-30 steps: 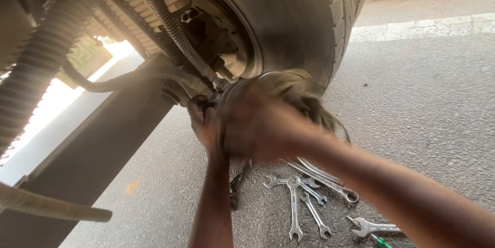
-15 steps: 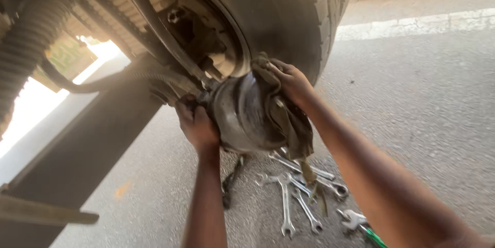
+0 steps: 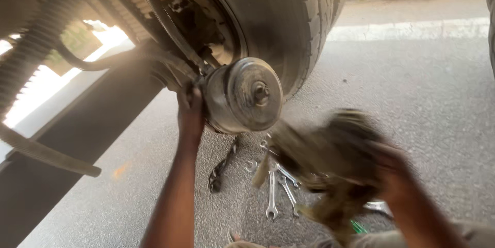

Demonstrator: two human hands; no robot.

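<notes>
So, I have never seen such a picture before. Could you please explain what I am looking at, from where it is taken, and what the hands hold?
The picture comes from a camera worn on a person's head, looking down at their own two bare hands. The person is low beside a vehicle, close to its large tyre.

The left hand grips the edge of a round, dusty metal drum-shaped part that sits under the vehicle next to the tyre. The right hand holds a dirty cloth; it is blurred.

On the grey road surface lie several spanners. A dark ribbed hose hangs at the left. Something green lies near the cloth, but it is too hidden to identify.
</notes>
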